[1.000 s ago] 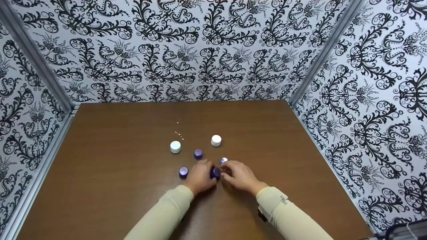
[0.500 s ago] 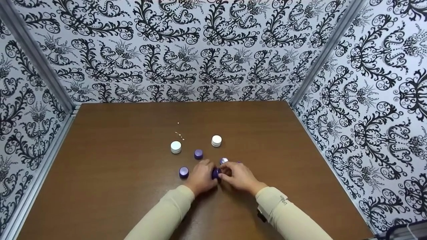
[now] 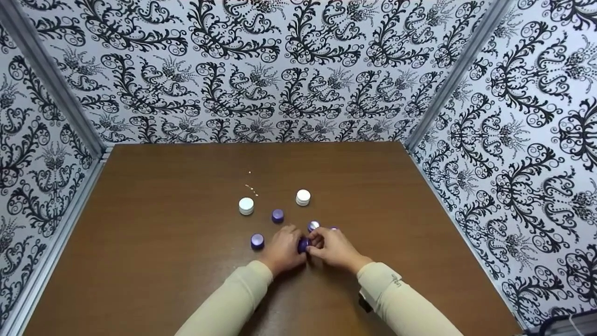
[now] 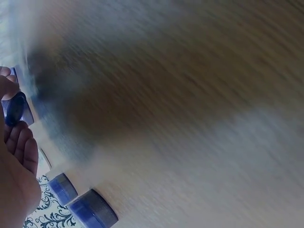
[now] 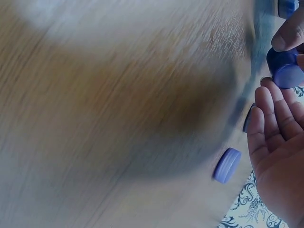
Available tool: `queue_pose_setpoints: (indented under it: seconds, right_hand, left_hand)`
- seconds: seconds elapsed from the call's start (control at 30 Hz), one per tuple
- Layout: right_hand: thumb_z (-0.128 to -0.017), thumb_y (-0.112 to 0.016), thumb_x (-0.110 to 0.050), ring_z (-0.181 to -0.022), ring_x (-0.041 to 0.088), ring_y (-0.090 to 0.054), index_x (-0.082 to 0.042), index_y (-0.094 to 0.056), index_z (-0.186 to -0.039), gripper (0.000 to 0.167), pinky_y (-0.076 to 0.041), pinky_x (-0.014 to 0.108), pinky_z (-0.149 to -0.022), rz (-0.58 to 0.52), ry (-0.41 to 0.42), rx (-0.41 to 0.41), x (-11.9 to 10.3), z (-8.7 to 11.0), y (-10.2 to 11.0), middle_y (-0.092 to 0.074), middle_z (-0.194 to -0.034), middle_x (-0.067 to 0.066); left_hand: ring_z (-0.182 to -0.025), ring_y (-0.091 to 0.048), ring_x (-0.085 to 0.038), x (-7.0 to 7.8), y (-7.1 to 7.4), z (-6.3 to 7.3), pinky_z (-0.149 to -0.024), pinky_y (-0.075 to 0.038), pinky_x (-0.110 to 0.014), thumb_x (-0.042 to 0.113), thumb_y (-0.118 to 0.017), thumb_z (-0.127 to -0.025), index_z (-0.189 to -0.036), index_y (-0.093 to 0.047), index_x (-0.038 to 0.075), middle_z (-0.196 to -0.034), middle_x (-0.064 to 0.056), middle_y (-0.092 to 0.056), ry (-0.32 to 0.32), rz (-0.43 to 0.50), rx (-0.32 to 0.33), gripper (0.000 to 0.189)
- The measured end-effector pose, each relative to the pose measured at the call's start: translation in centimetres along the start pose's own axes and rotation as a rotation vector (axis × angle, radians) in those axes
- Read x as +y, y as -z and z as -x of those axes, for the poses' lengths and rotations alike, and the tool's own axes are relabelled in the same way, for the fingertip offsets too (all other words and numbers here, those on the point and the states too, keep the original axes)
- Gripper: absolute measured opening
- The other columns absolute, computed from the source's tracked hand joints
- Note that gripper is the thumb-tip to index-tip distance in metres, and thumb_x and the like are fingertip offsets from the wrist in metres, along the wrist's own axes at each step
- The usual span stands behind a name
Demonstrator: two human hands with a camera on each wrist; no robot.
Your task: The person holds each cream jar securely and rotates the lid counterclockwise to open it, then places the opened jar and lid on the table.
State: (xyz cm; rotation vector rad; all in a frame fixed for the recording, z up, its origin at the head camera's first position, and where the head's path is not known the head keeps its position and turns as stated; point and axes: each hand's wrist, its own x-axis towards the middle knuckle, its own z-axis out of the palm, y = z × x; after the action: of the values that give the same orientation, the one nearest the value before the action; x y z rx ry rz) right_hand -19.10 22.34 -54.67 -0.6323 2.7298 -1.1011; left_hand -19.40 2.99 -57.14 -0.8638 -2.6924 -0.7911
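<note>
A small purple jar (image 3: 304, 245) sits between the two hands, close above the table. My left hand (image 3: 282, 249) grips it from the left, its fingers curled round the side. From the right, my right hand (image 3: 336, 248) pinches it with the thumb and fingertips. In the right wrist view the jar (image 5: 285, 69) lies tilted between thumb and fingers; its dark end (image 4: 15, 109) faces the left wrist camera. Just beyond the right hand stand a shiny-topped purple jar (image 3: 313, 226) and a mostly hidden low purple piece, seen as a flat lid (image 5: 227, 165) in the right wrist view.
Two purple jars, one near the left hand (image 3: 257, 241) and one farther back (image 3: 277, 215), stand on the brown table (image 3: 186, 224). Behind them are two white jars, left (image 3: 246, 206) and right (image 3: 302, 197). Pale crumbs (image 3: 252, 188) lie farther back. Patterned walls (image 3: 252, 74) enclose the table.
The right thumb and fingertips have closed onto the jar between the hands, which has shifted slightly right. A bit of purple has come into sight beyond the right hand's knuckles.
</note>
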Motion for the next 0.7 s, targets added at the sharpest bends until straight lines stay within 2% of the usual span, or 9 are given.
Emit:
queue_pose_setpoints:
  seconds: [0.17, 0.37, 0.5, 0.7]
  right_hand:
    - [-0.085, -0.076, -0.013, -0.075, 0.009, -0.064, -0.006, -0.068, -0.102, 0.020, -0.053, 0.027, -0.068, -0.031, 0.007, 0.009, -0.04, -0.02, 0.02, -0.066, -0.083, -0.004]
    - [-0.084, -0.077, -0.013, -0.075, 0.009, -0.064, -0.005, -0.068, -0.101, 0.021, -0.053, 0.027, -0.069, -0.049, 0.012, -0.004, 0.05, 0.04, 0.10, -0.066, -0.083, -0.004]
    - [-0.084, -0.077, -0.012, -0.076, 0.009, -0.064, -0.004, -0.068, -0.101, 0.021, -0.054, 0.027, -0.069, -0.046, 0.026, -0.017, 0.13, 0.09, 0.19, -0.067, -0.083, -0.004]
    - [-0.084, -0.076, -0.013, -0.077, 0.008, -0.064, -0.007, -0.068, -0.102, 0.020, -0.054, 0.027, -0.070, -0.008, 0.049, -0.028, 0.30, 0.09, 0.32, -0.067, -0.084, -0.005]
  left_hand:
    - [-0.085, -0.059, -0.022, -0.16, 0.06, 0.06, -0.076, -0.052, -0.038, 0.026, -0.080, -0.067, -0.093, -0.070, 0.008, -0.090, -0.001, -0.060, 0.006, 0.012, 0.005, 0.032]
    - [-0.085, -0.061, -0.023, -0.35, 0.04, 0.02, -0.076, -0.052, -0.040, 0.029, -0.081, -0.069, -0.093, -0.072, 0.008, -0.094, -0.004, -0.062, 0.010, -0.001, -0.032, 0.033]
    - [-0.081, -0.059, -0.021, -0.58, -0.15, -0.06, -0.073, -0.052, -0.039, 0.029, -0.080, -0.069, -0.089, -0.072, 0.009, -0.088, -0.002, -0.060, -0.027, -0.015, -0.031, 0.030]
    - [-0.073, -0.057, -0.020, -0.93, -0.63, -0.17, -0.068, -0.051, -0.037, 0.029, -0.079, -0.069, -0.080, -0.069, 0.011, -0.080, 0.001, -0.056, -0.096, -0.035, 0.007, 0.024]
